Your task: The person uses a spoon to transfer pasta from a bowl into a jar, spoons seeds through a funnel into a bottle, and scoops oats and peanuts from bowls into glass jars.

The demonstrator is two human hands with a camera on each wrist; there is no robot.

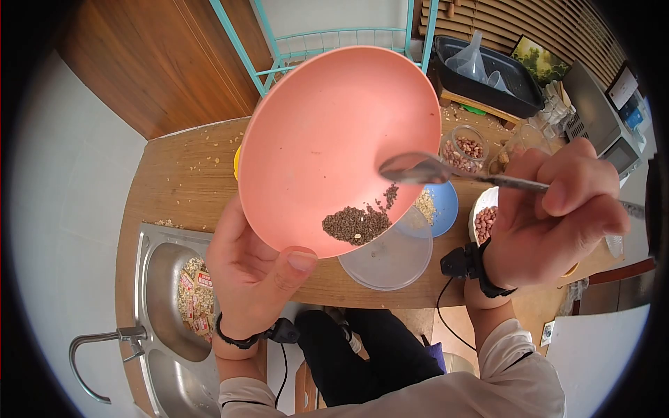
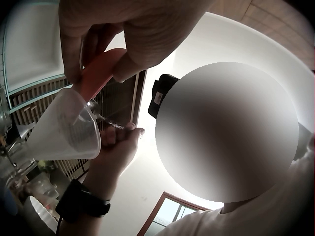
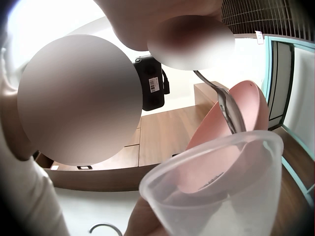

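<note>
My left hand [image 1: 244, 268] grips the lower edge of a pink bowl [image 1: 334, 125], thumb on the inside, and the bowl is tilted. Small dark seeds [image 1: 355, 224] lie heaped near its lower edge, with a thin trail of them to the right. My right hand [image 1: 557, 202] pinches the handle of a metal spoon [image 1: 418, 168], whose blurred head is over the bowl's right side. Beneath the bowl's edge is a clear plastic funnel [image 1: 390, 268], its wide mouth up. In the left wrist view the bowl's rim [image 2: 101, 71] overlaps the funnel [image 2: 66, 130].
A steel sink [image 1: 157, 279] at left holds flakes and red-and-white packets. To the right are a jar of peanuts [image 1: 465, 150], a blue plate [image 1: 446, 209] with flakes and a white bowl [image 1: 481, 202] with peanuts. A black tray [image 1: 523, 101] with funnels and a teal rack [image 1: 334, 35] stand behind.
</note>
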